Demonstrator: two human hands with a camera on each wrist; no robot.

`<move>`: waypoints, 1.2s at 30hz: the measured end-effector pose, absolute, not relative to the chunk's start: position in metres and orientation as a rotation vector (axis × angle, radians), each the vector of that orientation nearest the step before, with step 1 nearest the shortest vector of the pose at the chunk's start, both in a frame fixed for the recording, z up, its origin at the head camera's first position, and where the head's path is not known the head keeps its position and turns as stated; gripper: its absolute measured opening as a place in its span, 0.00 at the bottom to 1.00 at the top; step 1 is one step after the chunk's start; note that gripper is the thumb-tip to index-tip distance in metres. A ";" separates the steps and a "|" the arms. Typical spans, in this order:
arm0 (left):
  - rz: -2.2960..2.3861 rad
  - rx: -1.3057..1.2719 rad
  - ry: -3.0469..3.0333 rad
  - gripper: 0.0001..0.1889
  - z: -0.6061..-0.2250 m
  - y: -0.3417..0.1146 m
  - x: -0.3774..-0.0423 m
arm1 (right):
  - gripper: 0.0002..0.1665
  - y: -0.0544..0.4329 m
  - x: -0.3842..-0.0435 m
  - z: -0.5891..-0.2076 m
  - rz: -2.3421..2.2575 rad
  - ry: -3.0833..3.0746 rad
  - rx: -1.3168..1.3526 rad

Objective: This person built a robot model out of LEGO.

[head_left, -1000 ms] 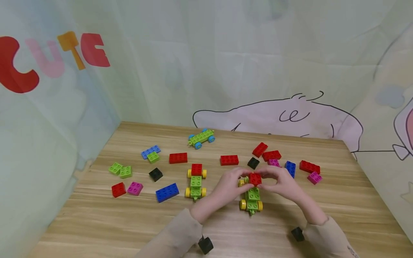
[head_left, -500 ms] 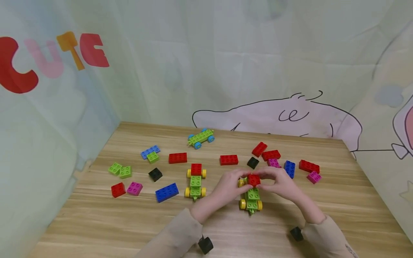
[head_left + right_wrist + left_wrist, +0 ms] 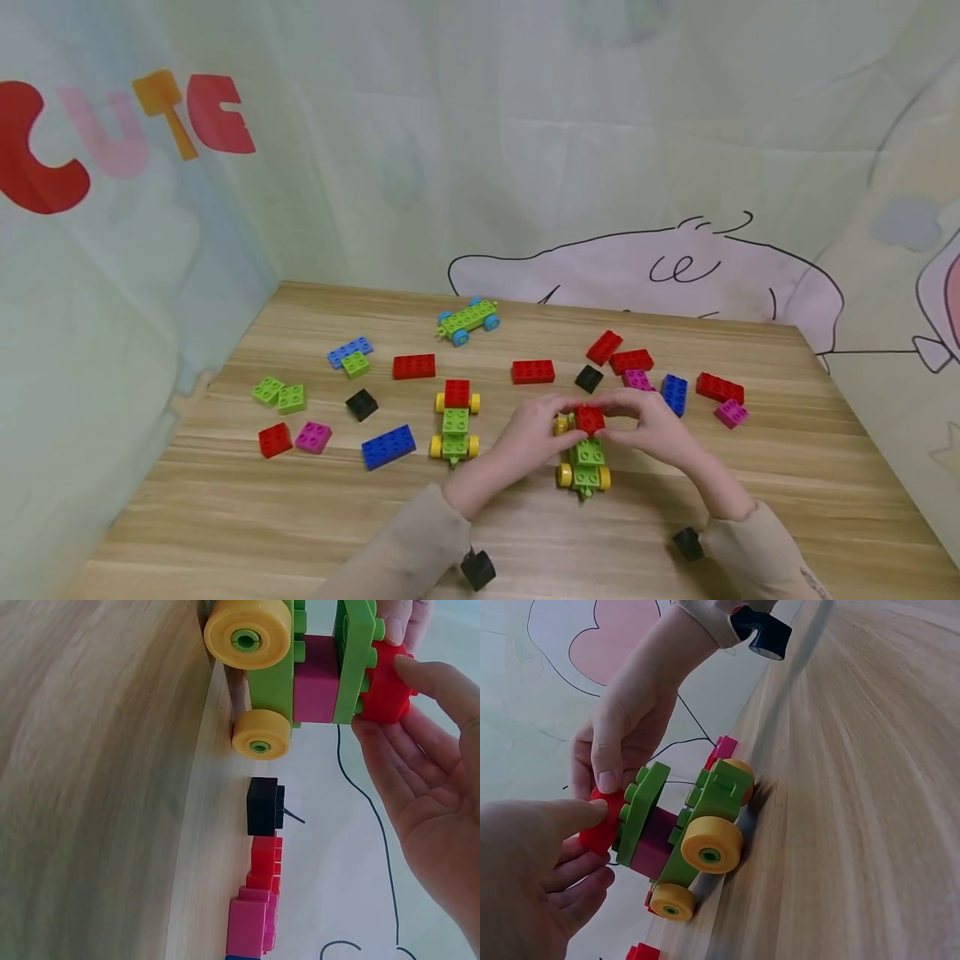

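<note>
Between my left hand (image 3: 537,429) and my right hand (image 3: 654,423), a red 2x2 brick (image 3: 589,419) is pinched from both sides. It sits on the far end of a green plate (image 3: 351,664), which rests on a magenta brick (image 3: 316,679) above a green car base with yellow wheels (image 3: 712,845). In the right wrist view the red brick meets the green plate's studs; whether it is fully pressed down I cannot tell. To the left stands a similar yellow-wheeled car (image 3: 455,422) with a red brick on its far end.
Behind stands a green car base with blue wheels (image 3: 468,322). Loose bricks lie around: a blue brick (image 3: 388,447), a black brick (image 3: 362,405) and several red, green and magenta ones. Close beyond my hands is another black brick (image 3: 588,379). A printed curtain (image 3: 480,167) backs the table.
The red brick has shifted slightly left and toward me in both hands, onto the car's green plate. During the last half second the hands have stayed almost still.
</note>
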State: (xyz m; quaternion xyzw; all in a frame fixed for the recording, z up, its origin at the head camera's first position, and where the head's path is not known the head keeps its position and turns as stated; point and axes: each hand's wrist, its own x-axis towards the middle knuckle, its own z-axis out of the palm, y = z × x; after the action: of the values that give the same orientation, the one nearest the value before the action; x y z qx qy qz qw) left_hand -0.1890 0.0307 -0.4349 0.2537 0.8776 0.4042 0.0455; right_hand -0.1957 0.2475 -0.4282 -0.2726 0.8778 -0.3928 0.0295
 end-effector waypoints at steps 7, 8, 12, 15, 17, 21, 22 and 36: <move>1.243 0.765 2.670 0.22 -0.438 0.032 -0.190 | 0.20 0.248 -0.195 -0.428 -1.218 2.697 -0.830; 1.245 0.765 2.670 0.22 -0.439 0.032 -0.190 | 0.20 0.248 -0.195 -0.428 -1.216 2.698 -0.831; 1.247 0.763 2.674 0.22 -0.439 0.032 -0.190 | 0.20 0.248 -0.196 -0.428 -1.205 2.703 -0.829; 1.243 0.757 2.679 0.22 -0.439 0.032 -0.190 | 0.20 0.248 -0.197 -0.428 -1.197 2.706 -0.825; 1.240 0.755 2.683 0.22 -0.440 0.032 -0.190 | 0.20 0.249 -0.197 -0.428 -1.192 2.704 -0.822; 1.242 0.752 2.683 0.23 -0.440 0.033 -0.188 | 0.20 0.250 -0.197 -0.428 -1.186 2.698 -0.824; 1.242 0.751 2.683 0.23 -0.439 0.033 -0.188 | 0.20 0.250 -0.197 -0.428 -1.186 2.697 -0.826; 1.234 0.753 2.688 0.22 -0.442 0.034 -0.189 | 0.19 0.249 -0.198 -0.425 -1.164 2.701 -0.859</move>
State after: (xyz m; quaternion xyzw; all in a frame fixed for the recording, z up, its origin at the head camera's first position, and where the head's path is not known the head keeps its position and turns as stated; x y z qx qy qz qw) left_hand -0.1892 0.0337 -0.4415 0.2465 0.8799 0.4038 0.0448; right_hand -0.1981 0.2490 -0.4252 -0.2800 0.8809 -0.3795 0.0386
